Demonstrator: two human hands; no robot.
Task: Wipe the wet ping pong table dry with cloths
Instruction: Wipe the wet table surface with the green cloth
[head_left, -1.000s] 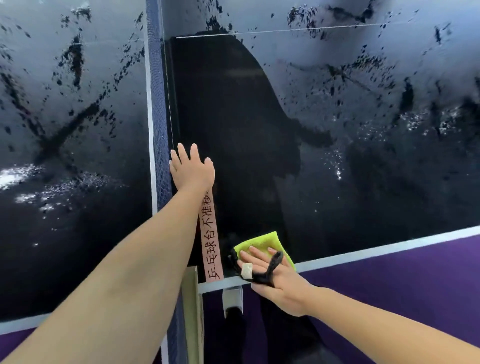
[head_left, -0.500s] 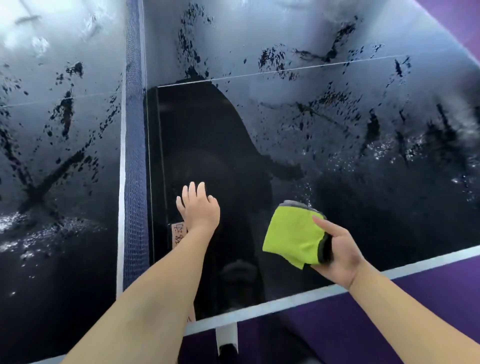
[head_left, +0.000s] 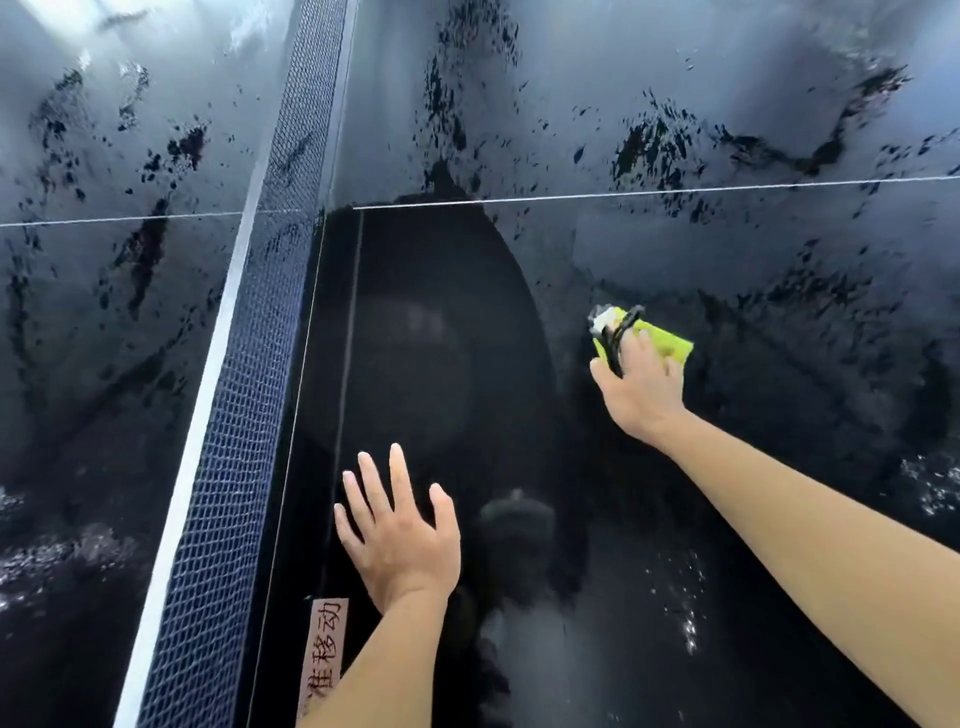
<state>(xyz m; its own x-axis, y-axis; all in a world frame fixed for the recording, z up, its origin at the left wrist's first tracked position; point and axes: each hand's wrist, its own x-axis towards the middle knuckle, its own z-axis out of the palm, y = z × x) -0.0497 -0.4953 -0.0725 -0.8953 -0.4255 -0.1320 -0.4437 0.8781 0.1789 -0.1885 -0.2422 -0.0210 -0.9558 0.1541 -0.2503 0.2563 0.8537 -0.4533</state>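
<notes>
Head view: my right hand (head_left: 641, 387) presses a green cloth (head_left: 670, 343) flat on the ping pong table (head_left: 779, 519); beaded water lies far and right of it, nearest this hand; my left hand (head_left: 400, 535) rests spread, empty, near the net (head_left: 234, 467).

Under the right hand (head_left: 641, 387) lies a lime-green cloth (head_left: 667, 343) with black trim. Left of the left hand (head_left: 400, 535) runs a blue mesh net (head_left: 244, 415), white-edged; the table (head_left: 779, 260) is glossy black.
</notes>
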